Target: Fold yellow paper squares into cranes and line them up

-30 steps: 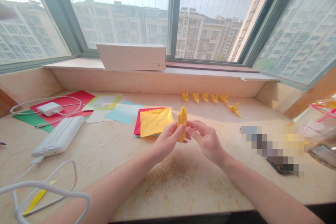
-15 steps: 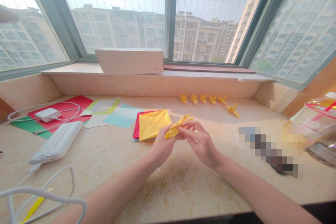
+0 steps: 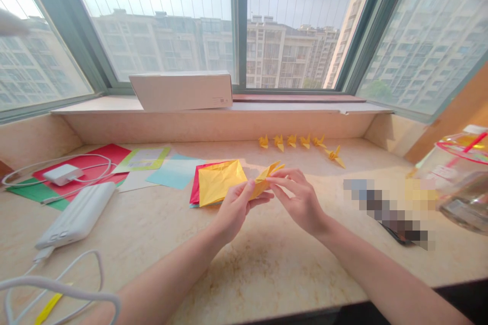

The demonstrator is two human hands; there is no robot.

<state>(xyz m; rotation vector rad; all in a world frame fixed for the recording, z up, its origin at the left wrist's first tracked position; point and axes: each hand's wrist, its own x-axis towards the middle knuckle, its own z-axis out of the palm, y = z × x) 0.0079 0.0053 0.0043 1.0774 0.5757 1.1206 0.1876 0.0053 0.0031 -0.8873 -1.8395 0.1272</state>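
Observation:
A folded yellow paper piece (image 3: 266,181) is held above the stone counter (image 3: 244,254), lying tilted with its point up to the right. My left hand (image 3: 235,206) pinches its lower left part. My right hand (image 3: 299,197) pinches its upper right tip with thumb and forefinger. Just behind my left hand lies a stack of coloured paper sheets (image 3: 217,186), a crinkled yellow one on top, red beneath.
Several small yellow paper cranes (image 3: 301,143) stand in a row at the back. At left are a white power bank (image 3: 76,216), a charger (image 3: 62,173), cables and red, green and blue sheets. A white box (image 3: 181,91) rests on the sill. A clear container (image 3: 457,183) stands at right.
The yellow piece has gone from upright to lying tilted, and both hands have shifted their pinch along it. The view has drifted a little to the right.

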